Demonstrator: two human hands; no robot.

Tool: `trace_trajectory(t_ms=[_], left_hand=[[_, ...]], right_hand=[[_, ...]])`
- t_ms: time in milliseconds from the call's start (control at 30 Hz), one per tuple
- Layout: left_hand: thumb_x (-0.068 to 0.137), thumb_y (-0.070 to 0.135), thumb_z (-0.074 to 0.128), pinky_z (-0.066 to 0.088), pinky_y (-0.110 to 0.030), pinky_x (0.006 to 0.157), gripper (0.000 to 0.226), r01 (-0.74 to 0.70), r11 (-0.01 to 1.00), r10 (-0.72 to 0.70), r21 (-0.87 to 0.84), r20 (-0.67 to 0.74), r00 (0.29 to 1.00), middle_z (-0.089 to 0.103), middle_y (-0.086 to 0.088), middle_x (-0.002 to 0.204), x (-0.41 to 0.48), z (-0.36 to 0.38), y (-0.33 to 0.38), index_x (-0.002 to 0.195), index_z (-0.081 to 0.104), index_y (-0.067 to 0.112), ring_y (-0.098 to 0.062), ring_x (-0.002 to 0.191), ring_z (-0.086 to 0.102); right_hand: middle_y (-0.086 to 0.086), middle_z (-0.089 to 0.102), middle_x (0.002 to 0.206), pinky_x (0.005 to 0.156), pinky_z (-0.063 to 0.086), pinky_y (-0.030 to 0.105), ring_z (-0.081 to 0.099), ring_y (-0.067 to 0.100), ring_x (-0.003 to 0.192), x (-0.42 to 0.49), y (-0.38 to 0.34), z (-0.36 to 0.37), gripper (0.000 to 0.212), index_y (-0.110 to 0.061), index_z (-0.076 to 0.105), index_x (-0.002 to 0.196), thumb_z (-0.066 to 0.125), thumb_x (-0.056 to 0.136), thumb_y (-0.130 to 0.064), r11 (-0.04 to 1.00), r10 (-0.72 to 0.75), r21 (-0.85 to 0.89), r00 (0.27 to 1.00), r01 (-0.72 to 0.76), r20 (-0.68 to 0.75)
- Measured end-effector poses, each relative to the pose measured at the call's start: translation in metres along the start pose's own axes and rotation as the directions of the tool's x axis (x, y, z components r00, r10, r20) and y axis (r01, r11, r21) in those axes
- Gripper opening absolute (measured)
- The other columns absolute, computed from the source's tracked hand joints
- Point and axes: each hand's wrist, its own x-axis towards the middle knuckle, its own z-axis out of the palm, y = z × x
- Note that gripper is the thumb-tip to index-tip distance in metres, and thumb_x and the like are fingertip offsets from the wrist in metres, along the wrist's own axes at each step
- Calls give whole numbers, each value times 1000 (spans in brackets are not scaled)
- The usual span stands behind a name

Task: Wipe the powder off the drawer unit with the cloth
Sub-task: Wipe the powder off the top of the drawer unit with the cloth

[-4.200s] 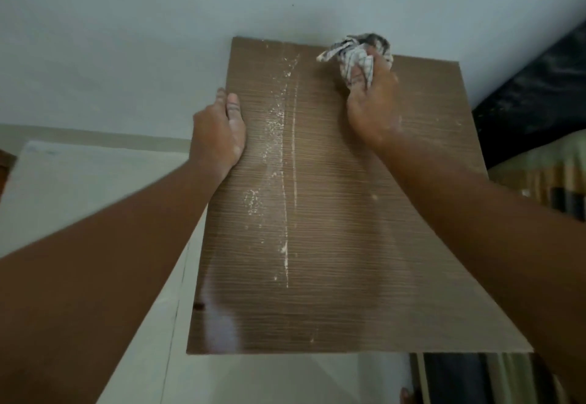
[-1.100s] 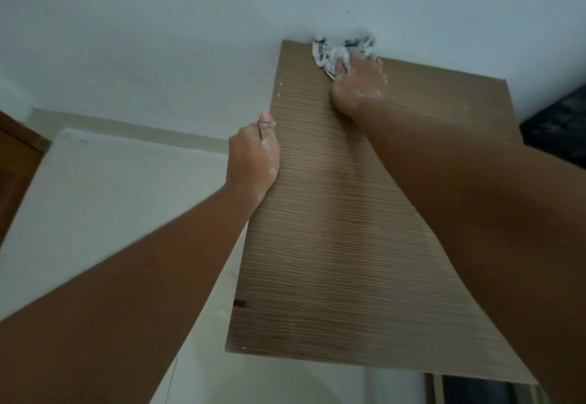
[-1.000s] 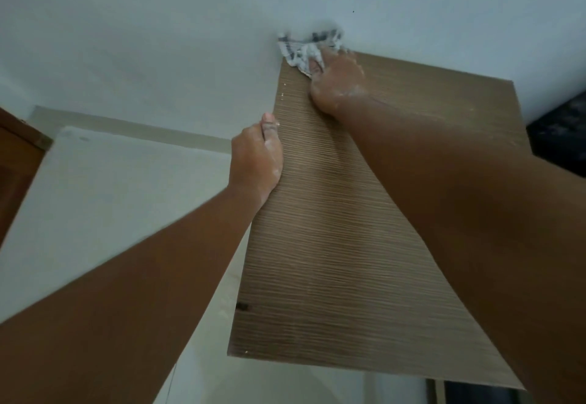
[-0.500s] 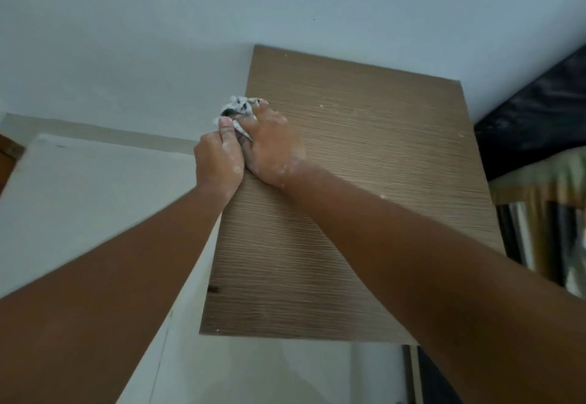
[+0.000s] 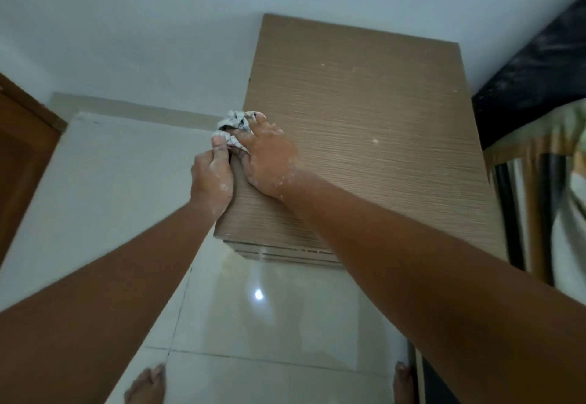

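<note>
The drawer unit (image 5: 374, 137) has a brown wood-grain top, seen from above against a pale wall. A few white powder specks remain on the top. A crumpled checked cloth (image 5: 233, 122) sits at the top's left edge. My right hand (image 5: 269, 156) presses on the cloth with its fingers closed over it. My left hand (image 5: 212, 175) rests against the left edge just beside it, with its thumb touching the cloth. Both hands carry white powder dust.
Glossy white floor tiles (image 5: 269, 324) lie in front of the unit, with my bare feet (image 5: 146, 384) at the bottom. A wooden door (image 5: 22, 156) stands at the left. A dark mattress edge and striped bedding (image 5: 539, 181) flank the unit's right side.
The powder streak seen earlier is wiped away. My right hand has dragged the cloth from the far edge to the left edge, meeting my left hand. The camera now looks further down at the floor.
</note>
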Motion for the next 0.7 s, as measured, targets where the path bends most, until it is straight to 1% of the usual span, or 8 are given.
trace_trajectory(t_ms=[100,167,300,400,467,533,600,700], left_hand=[[101,56,32,53,-45,82,62,48,998,-48,-50,3,999,65,-4,76,-25,-13,-13,70,66,15,-19,75,56],[99,56,33,53,-46,82,59,69,994,-68,-87,13,998,66,-4,78,-39,-17,-22,68,66,19,-19,75,58],[92,62,35,56,-51,91,55,111,969,-96,-219,79,992,73,-4,89,-62,-26,-34,81,73,24,-24,88,70],[94,56,33,55,-49,94,53,64,977,-45,-202,93,995,73,-9,96,-77,-36,-42,87,72,21,-24,93,70],[93,60,32,54,-49,95,54,47,975,-21,-216,122,992,73,-10,99,-87,-42,-42,85,71,24,-28,98,70],[92,63,32,53,-52,95,57,30,978,1,-206,151,989,73,-9,99,-95,-45,-43,86,72,23,-29,97,69],[96,59,33,53,-54,93,59,18,980,12,-199,148,989,69,-8,92,-104,-49,-44,88,72,15,-25,89,65],[88,70,31,56,-51,88,60,-2,979,26,-203,115,993,73,-11,87,-115,-48,-54,77,68,24,-30,88,71]], right_hand=[[9,24,165,127,12,44,13,27,154,-26,-10,10,47,-24,40,152,42,105,-28,1000,-1,-3,999,1,41],[10,24,165,126,13,45,13,28,154,-43,-17,15,48,-22,40,152,44,104,-26,1000,-10,-16,999,10,40],[10,26,164,126,14,43,15,27,154,-76,-34,25,51,-22,39,153,47,102,-24,999,34,-40,999,-35,-13],[12,29,163,126,17,44,17,27,154,-102,-49,35,48,-20,44,150,47,102,-22,997,72,-12,996,-73,-49],[13,31,162,126,17,43,19,27,153,-119,-58,38,45,-19,45,149,48,104,-22,994,104,-7,992,-105,-74],[13,31,162,126,16,42,20,27,153,-135,-62,37,45,-19,44,149,48,104,-20,993,113,-23,989,-116,-90],[13,29,163,125,15,41,19,27,153,-149,-66,39,49,-20,42,151,50,103,-15,993,99,-60,991,-105,-94],[15,32,161,124,14,38,22,28,153,-165,-62,47,56,-19,42,151,56,98,-7,995,26,-92,993,-37,-114]])
